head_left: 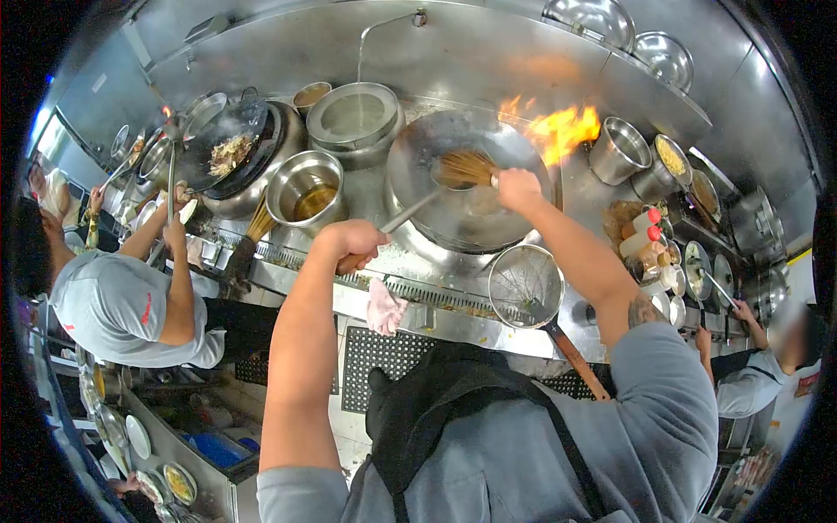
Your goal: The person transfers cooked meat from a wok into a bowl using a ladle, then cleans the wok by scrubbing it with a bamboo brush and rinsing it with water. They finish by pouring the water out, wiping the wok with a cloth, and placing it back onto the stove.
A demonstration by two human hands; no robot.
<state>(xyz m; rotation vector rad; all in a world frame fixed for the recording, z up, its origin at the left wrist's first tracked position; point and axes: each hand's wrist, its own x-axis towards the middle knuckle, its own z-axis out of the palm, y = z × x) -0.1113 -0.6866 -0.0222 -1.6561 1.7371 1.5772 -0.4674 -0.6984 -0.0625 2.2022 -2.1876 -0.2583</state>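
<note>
My left hand is closed around the handle of a long ladle, whose far end reaches into the wok in front of me. In my right hand I grip a bamboo wok brush, its bristles over the ladle's end inside the wok. The bristles partly hide the ladle's bowl. Flames rise at the wok's far right side. A wire strainer with a wooden handle lies by the front right of the wok.
Left of the wok stands a pot of oil, with a second brush beside it. A co-worker tends another wok at left. Another person works at right, near seasoning bottles. A pink cloth hangs at the stove edge.
</note>
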